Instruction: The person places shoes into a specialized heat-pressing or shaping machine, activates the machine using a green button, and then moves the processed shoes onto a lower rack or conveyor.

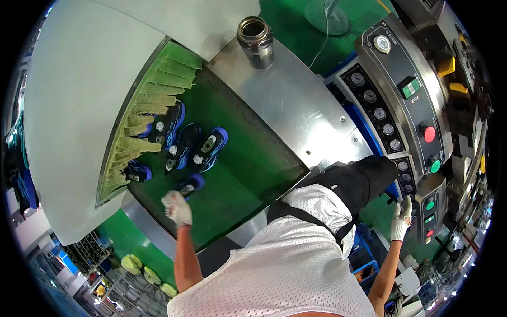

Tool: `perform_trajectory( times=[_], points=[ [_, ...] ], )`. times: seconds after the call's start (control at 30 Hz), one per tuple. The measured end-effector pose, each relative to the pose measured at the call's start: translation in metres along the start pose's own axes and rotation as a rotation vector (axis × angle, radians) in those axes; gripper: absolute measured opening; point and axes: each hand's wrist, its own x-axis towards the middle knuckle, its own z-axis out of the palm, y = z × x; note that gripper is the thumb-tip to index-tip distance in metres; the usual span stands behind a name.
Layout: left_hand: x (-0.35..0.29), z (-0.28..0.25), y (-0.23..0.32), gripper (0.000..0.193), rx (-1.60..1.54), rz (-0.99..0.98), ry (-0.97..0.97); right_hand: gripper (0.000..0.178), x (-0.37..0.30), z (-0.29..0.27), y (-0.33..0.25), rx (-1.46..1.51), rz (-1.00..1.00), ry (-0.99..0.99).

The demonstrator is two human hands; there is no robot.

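Observation:
My left hand (178, 209), in a white glove, is at the near left of the green conveyor belt (248, 174). It overlaps the toe end of a dark shoe with a blue-purple sole (191, 184). Its fingers look curled but are blurred, so whether they grip the shoe is unclear. Three more such shoes lie farther up the belt: one on the right (210, 149), one in the middle (184, 146) and one partly under the strip curtain (171, 120). Another shoe (138, 171) pokes out below the strips. My right hand (401, 219), also gloved, is off to the right beside a small control panel, fingers extended, holding nothing visible.
A pale machine housing (68, 105) has a green strip curtain (153, 100) over its opening. On the metal ledge (301, 111) stands an uncapped steel flask (256, 45). Machines with gauges (369, 96) and a red button (429, 134) are at the right. My knee (377, 171) is near them.

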Motion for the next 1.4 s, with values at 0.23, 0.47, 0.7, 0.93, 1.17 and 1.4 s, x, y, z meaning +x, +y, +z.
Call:
perform_trajectory(
  times=[0.23, 0.47, 0.7, 0.93, 1.17, 1.4],
  points=[
    [-0.03, -0.064, 0.213, 0.035, -0.597, 0.201, -0.044, 0.059, -0.031, 0.017, -0.159, 0.17, -0.12, -0.109],
    [-0.003, -0.192, 0.364, 0.033, -0.779, 0.941, 0.015, 0.072, -0.031, 0.051, -0.265, 0.277, -0.792, -0.161],
    [-0.085, -0.336, 0.547, 0.035, -0.746, 1.957, -0.219, 0.032, -0.031, -0.017, -0.227, 0.37, -0.484, 0.331],
    [-0.241, -0.408, 0.701, 0.067, -0.814, 2.4, -0.041, 0.065, -0.124, -0.032, -0.074, 1.326, 0.295, 0.427],
    [-0.328, -0.401, 0.946, 0.065, -0.78, 1.999, -0.13, 0.076, -0.169, -0.005, -0.013, 1.82, 0.844, 0.777],
    [-0.367, -0.342, 1.137, 0.056, -0.707, 1.886, -0.045, 0.12, -0.189, 0.067, 0.049, 1.824, 1.219, 0.642]
  ],
)
